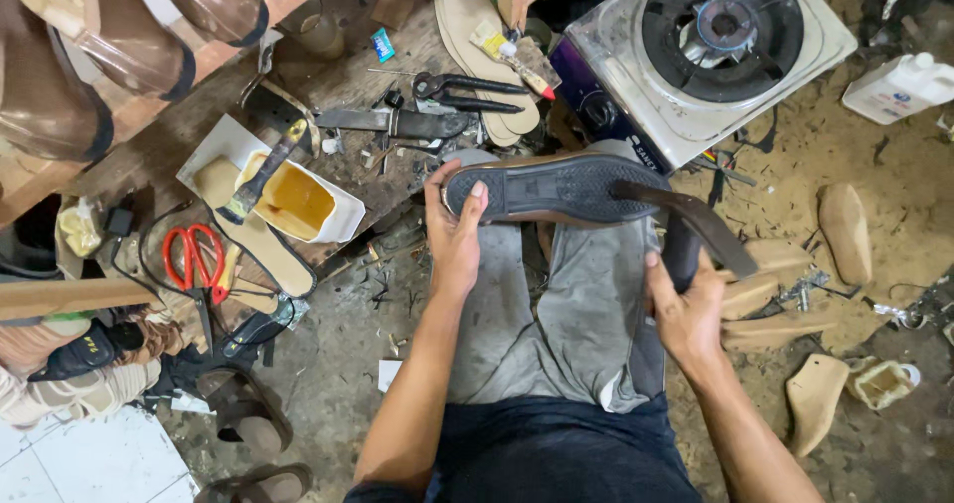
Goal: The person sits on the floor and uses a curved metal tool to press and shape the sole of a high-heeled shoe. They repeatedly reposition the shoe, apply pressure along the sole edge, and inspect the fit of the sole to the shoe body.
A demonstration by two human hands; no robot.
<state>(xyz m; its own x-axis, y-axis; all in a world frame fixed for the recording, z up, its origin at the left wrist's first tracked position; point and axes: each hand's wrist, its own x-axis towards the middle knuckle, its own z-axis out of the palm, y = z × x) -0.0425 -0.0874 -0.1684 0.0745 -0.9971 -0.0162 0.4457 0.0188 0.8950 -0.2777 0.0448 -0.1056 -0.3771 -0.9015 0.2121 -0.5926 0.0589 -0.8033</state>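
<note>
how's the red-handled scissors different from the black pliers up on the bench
The scissors have bright red handles and lie to the left near the glue container; the pliers are all dark and rest on tan insoles. The scissors point toward the person, the pliers sideways. Both lie flat, untouched by either hand.

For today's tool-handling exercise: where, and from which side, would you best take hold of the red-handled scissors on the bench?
Probably by the red handle loops, coming from above. The scissors lie flat with the loops uppermost and unobstructed; the blades point toward the person and run into clutter.
</note>
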